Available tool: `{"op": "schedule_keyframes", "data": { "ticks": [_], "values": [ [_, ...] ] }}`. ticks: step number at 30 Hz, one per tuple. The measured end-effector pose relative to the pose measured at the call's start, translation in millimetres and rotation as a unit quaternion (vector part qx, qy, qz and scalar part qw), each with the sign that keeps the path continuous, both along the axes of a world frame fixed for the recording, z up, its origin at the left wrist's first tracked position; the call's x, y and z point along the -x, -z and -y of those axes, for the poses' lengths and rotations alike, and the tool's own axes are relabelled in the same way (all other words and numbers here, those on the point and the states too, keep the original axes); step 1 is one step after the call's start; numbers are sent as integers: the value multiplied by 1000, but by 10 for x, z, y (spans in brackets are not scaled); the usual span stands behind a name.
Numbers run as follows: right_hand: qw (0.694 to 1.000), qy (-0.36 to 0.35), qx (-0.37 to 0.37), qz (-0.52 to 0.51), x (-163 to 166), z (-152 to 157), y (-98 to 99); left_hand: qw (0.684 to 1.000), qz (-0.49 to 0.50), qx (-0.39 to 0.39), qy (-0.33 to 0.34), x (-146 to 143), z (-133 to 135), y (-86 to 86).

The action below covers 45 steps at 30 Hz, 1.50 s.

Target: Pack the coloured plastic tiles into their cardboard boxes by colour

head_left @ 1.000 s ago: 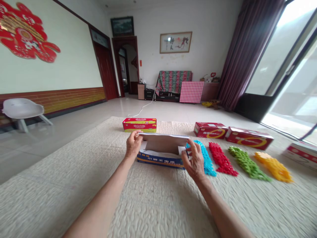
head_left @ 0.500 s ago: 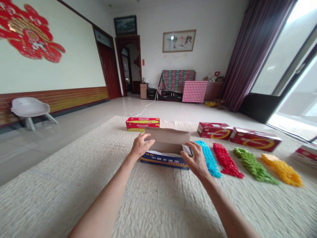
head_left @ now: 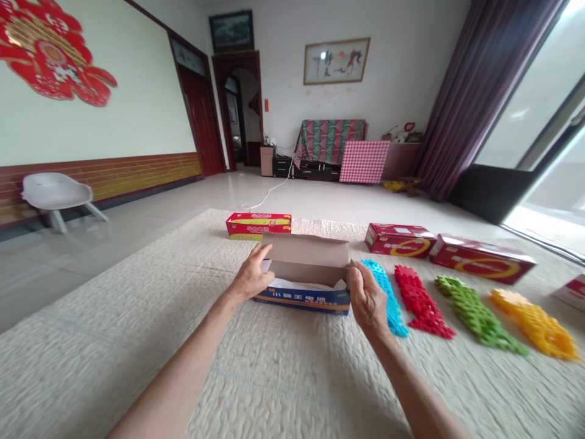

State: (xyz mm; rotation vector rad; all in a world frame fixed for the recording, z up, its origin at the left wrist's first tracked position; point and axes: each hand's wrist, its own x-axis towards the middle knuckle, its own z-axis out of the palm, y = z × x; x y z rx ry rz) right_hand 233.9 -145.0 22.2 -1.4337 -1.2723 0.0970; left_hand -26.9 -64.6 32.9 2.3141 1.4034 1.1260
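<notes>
Quilted matting [head_left: 219, 378] is spreading wide, leaving open room to the left of the blue box [head_left: 301, 299] and on its near side, its far edge running just behind a red box [head_left: 259, 227]. With its lid [head_left: 305, 250] standing raised, the blue box is sitting between the left grip [head_left: 251, 274], holding its left edge, and the right grip [head_left: 368, 300], pinching its right edge. Just beside the right grip, a blue strip [head_left: 386, 299] is lying, narrowing the room there.

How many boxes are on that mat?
5: an open blue box between left hand and right hand, a bright red box beyond, a dark red box farther right, another dark red box beside that, a cut-off box at the right edge. Others may be hidden.
</notes>
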Motion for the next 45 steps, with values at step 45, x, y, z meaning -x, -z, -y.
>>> {"op": "schedule_keyframes", "data": {
  "ticks": [45],
  "values": [
    [957,30,197,212,-106,83,-205,976,-202,-23,-83,-37,220,-186]
  ]
}}
